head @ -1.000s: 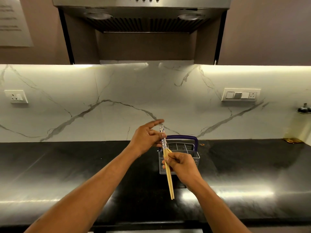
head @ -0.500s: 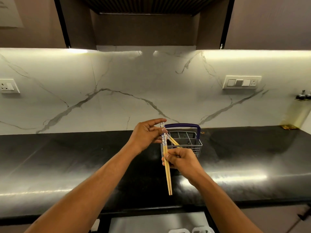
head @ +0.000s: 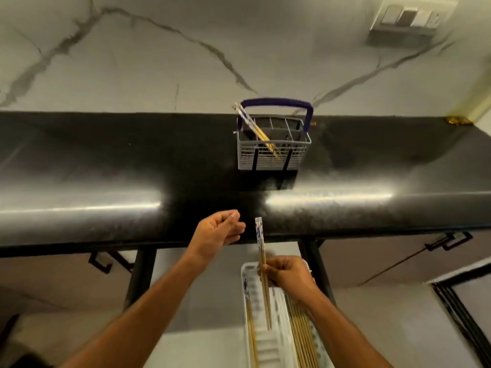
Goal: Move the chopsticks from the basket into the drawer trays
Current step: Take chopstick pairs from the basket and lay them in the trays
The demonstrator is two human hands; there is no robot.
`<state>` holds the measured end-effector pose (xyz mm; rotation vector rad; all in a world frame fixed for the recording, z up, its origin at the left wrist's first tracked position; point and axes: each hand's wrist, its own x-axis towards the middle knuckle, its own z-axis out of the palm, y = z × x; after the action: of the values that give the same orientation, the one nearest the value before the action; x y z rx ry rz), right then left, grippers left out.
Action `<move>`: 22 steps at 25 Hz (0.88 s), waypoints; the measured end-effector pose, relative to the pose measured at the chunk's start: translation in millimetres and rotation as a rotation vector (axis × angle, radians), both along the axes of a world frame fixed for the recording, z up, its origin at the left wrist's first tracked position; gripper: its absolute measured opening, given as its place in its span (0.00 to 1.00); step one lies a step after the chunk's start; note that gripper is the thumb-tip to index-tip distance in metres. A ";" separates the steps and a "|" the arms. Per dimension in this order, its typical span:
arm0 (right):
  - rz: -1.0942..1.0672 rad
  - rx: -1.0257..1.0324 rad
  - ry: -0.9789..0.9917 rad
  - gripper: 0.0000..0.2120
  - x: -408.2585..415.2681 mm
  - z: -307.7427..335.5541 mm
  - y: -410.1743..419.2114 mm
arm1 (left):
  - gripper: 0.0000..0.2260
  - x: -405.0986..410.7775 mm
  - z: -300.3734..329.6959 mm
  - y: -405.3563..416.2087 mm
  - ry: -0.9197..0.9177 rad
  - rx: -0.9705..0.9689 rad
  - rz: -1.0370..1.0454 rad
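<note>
Right hand (head: pixel 288 274) pinching chopsticks (head: pixel 261 272) over blurred drawer trays (head: pixel 273 341), left hand (head: pixel 216 232) loosely curled, empty, trays cut off below.

Worktop (head: pixel 106 160): glossy black w/ white light streaks. Wall behind it (head: pixel 159 62): white marble, grey veins. Basket (head: pixel 273 152) on the worktop: grey mesh, dark blue handle (head: pixel 276 102). Chopsticks in basket (head: pixel 255 128): tan wood, tops white w/ blue print. Pair I'm holding (head: pixel 263 272) in front of the worktop: same, tan shafts, blue-on-white patterned tops. Trays (head: pixel 276 341) below the worktop edge: white, ribbed; more tan sticks in them (head: pixel 303 338). Switch plate (head: pixel 414 14), up right of basket: off-white, grey middle. Yellowish bottle (head: pixel 478 102) at far right of the worktop, blurred. Cabinet fronts under the worktop (head: pixel 372 261): grey-brown, black handles.
</note>
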<state>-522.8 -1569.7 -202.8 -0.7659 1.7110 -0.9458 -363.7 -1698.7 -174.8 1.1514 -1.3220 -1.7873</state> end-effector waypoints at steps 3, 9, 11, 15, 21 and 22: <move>-0.054 0.149 -0.058 0.08 10.7 -50.5 25.4 | 0.09 5.1 -57.3 40.7 -0.070 0.138 0.074; 0.064 0.353 0.299 0.11 29.9 -119.6 19.9 | 0.09 7.4 -106.9 75.0 -0.151 0.346 0.188; 0.063 0.421 0.337 0.08 34.2 -135.2 16.5 | 0.09 9.7 -110.5 75.2 -0.173 0.372 0.216; 0.158 0.522 0.414 0.05 36.1 -150.6 13.3 | 0.10 16.1 -113.1 72.7 -0.134 0.405 0.249; 0.184 0.529 0.486 0.14 39.1 -150.7 9.1 | 0.09 18.5 -113.8 64.6 -0.127 0.409 0.249; 0.164 0.513 0.497 0.15 40.4 -145.9 9.4 | 0.09 18.3 -115.5 63.1 -0.127 0.413 0.250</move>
<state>-482.4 -1560.4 -348.7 -0.8131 2.1550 -0.1783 -345.3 -1635.6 -290.2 1.5978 -0.8447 -1.8705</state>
